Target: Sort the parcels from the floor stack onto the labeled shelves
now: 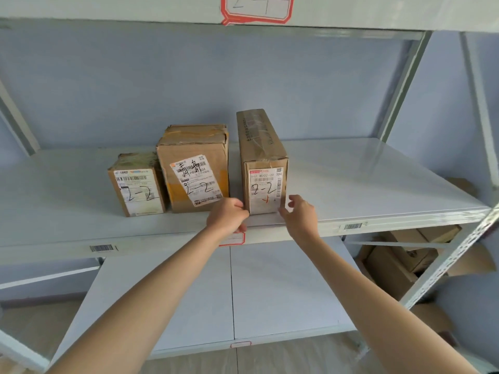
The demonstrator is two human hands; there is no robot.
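Three brown cardboard parcels stand on the middle shelf [351, 184], each with a white label hand-marked "2-2". At the left is a small parcel [136, 190], in the middle a medium parcel [194, 168], and at the right a tall narrow parcel [263, 157] lying lengthwise into the shelf. My left hand [228, 215] is curled against the tall parcel's lower left front corner. My right hand [299, 214] is at its lower right front corner, thumb and fingers apart, with one fingertip touching the edge.
A red-bordered label [256, 9] is stuck on the shelf above, another [233, 238] on the middle shelf's front edge. A lower shelf [270, 292] lies beneath. Cardboard boxes [399, 263] sit at the lower right behind a slotted metal post [445, 265].
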